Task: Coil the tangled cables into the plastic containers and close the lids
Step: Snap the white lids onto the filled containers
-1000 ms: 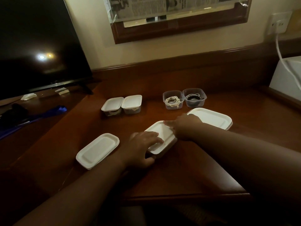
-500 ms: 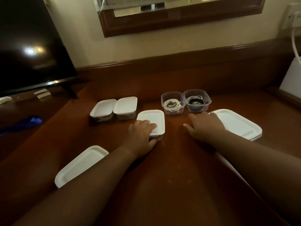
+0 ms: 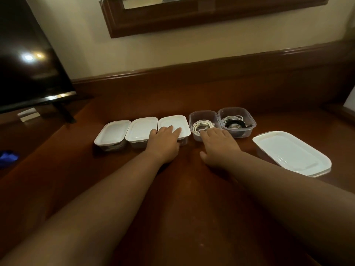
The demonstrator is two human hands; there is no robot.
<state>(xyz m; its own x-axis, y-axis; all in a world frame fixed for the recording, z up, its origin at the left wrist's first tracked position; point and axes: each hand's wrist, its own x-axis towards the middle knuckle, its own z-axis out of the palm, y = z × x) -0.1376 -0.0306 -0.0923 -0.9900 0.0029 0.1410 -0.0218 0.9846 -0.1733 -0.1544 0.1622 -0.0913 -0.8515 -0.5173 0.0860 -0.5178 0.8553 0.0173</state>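
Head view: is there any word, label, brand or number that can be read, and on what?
None can be read.
White lids: no print shows.
Small white tags under the television: too blurred to tell.
Framed paper on the wall: cut off and blurred.

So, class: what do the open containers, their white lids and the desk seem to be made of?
Open containers: clear, slightly glossy plastic, since the coiled cables show through the walls.
White lids: opaque plastic, smooth with a soft sheen and moulded raised rims.
Desk: probably varnished wood or wood veneer, reddish brown and reflective; which one cannot be told.
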